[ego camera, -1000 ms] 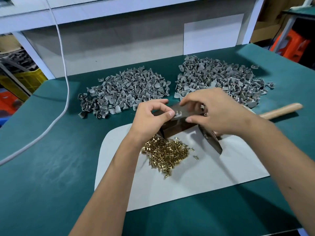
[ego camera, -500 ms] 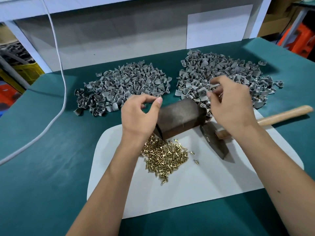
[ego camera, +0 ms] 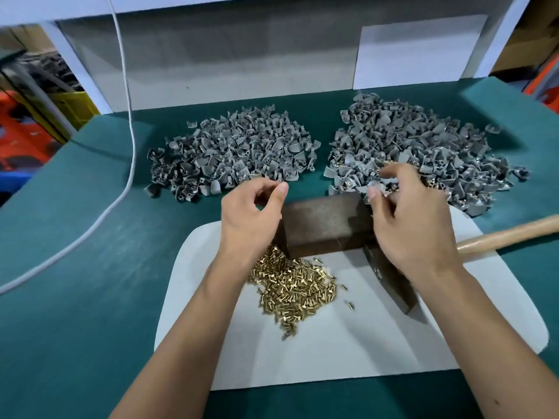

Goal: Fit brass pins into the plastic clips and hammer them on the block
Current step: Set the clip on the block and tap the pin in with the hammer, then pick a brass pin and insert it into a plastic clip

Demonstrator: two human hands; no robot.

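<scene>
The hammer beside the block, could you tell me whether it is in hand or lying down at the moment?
Lying down. The hammer rests on the white mat, and the right hand above it does not grip its handle.

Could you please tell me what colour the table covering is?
Dark teal green table covering, seen in the head view.

1. A counter (ego camera: 75, 297) covered in dark green felt fills most of the view.
2. A white frame (ego camera: 75, 65) stands along its far edge, backed by a grey panel (ego camera: 242, 55).
3. A pale sheet (ego camera: 417, 52) is fixed to that panel on the right.
4. A white cable (ego camera: 128, 122) hangs down and trails off left over the felt.
5. Beyond the left edge sit a yellow crate (ego camera: 71, 107) and orange items (ego camera: 21, 137).
6. Cardboard (ego camera: 526, 34) shows at the upper right.
7. Light is even and soft.
</scene>
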